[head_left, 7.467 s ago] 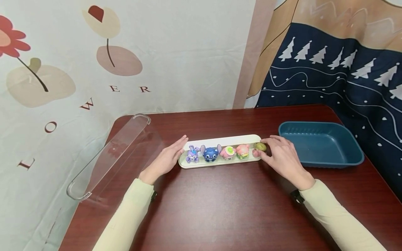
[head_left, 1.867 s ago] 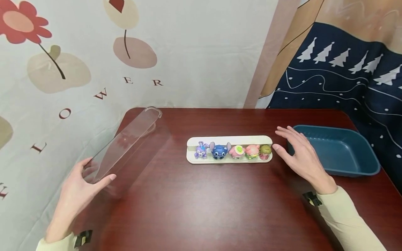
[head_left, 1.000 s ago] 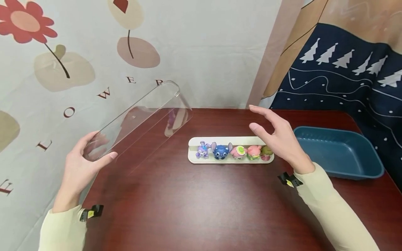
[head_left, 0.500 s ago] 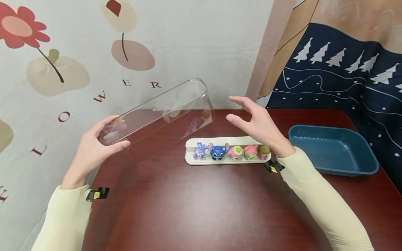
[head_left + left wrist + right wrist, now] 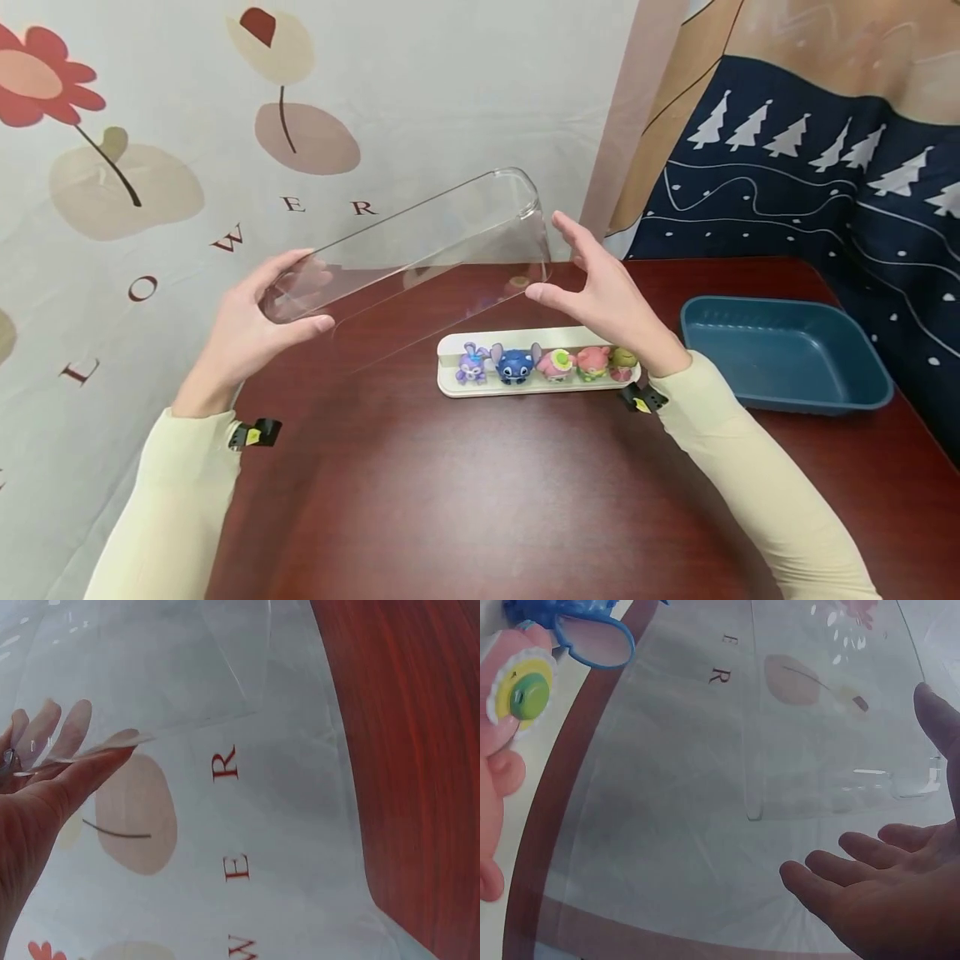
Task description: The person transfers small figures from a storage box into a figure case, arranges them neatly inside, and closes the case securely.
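My left hand (image 5: 247, 333) grips the left end of a long clear plastic cover (image 5: 427, 242), thumb in front and fingers behind. The cover hangs tilted above the table, its right end higher. Close to that end, my right hand (image 5: 611, 292) has its thumb and fingers spread; in the right wrist view the fingers (image 5: 855, 862) look apart from the plastic. Below lies a white tray (image 5: 517, 339) with a row of small figurines: a purple rabbit (image 5: 472, 364), a blue big-eared one (image 5: 514, 365) and several pink and green ones (image 5: 556, 365). My right hand partly hides the tray's right end.
A teal basin (image 5: 787, 358) stands at the right of the brown table (image 5: 480, 500). Behind the table hangs a pale cloth (image 5: 450, 100) with flower prints, and a dark blue cloth (image 5: 757, 196) with white trees is at the right.
My left hand has taken hold of the cover at the left, lifted it and moved it right over the table. My right hand has left the tray's right end and risen leftward to the cover's end.
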{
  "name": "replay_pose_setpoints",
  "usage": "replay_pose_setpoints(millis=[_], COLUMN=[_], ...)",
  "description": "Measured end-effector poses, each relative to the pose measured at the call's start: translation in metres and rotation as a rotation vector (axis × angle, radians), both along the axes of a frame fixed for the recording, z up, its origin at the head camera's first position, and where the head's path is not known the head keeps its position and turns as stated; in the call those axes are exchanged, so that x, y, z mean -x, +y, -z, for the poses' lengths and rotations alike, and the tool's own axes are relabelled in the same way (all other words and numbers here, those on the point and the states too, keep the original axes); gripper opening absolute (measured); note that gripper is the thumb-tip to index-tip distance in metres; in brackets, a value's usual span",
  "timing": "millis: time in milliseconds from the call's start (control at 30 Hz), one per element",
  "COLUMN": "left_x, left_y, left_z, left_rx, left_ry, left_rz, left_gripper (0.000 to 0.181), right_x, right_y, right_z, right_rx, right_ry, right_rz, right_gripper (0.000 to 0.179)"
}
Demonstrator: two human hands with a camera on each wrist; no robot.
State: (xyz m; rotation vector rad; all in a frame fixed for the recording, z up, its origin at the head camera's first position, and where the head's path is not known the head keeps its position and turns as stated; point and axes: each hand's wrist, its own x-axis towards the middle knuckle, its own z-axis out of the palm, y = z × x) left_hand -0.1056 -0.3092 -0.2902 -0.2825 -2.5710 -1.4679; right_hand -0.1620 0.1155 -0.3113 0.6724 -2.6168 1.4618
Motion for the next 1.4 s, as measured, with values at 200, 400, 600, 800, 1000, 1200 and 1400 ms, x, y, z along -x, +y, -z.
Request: replay_pose_setpoints(millis=[200, 400, 600, 800, 1000, 1200, 1400], left_x=[0.010, 0.022, 0.031, 0.038, 0.034, 0.023, 0.019], left_y=[0.013, 0.031, 0.049, 0.071, 0.092, 0.107, 0.123], left_z=[-0.004, -0.007, -0.007, -0.001, 0.013, 0.026, 0.034], left_rx=[0.047, 0.011, -0.141, -0.376, -0.265, -0.258, -0.340], left_ry=[0.033, 0.051, 0.047, 0.135, 0.085, 0.089, 0.154], left_rz=[0.074, 0.181, 0.267, 0.285, 0.064, -0.021, 0.004], left_gripper=[0.082, 0.080, 0.088, 0.109, 0.090, 0.079, 0.079], right_x=[0.006, 0.014, 0.015, 0.009, -0.002, -0.012, -0.020], right_y=[0.010, 0.026, 0.045, 0.060, 0.075, 0.085, 0.095], right_z=[-0.005, -0.012, -0.014, -0.008, -0.001, 0.005, 0.016], right_rx=[0.029, 0.109, 0.099, 0.135, 0.138, 0.111, 0.110], right_ry=[-0.012, -0.077, -0.094, -0.100, -0.105, -0.124, -0.132], right_rz=[0.002, -0.067, -0.034, 0.007, 0.072, 0.114, 0.120], right_gripper=[0.100, 0.096, 0.089, 0.086, 0.087, 0.089, 0.086])
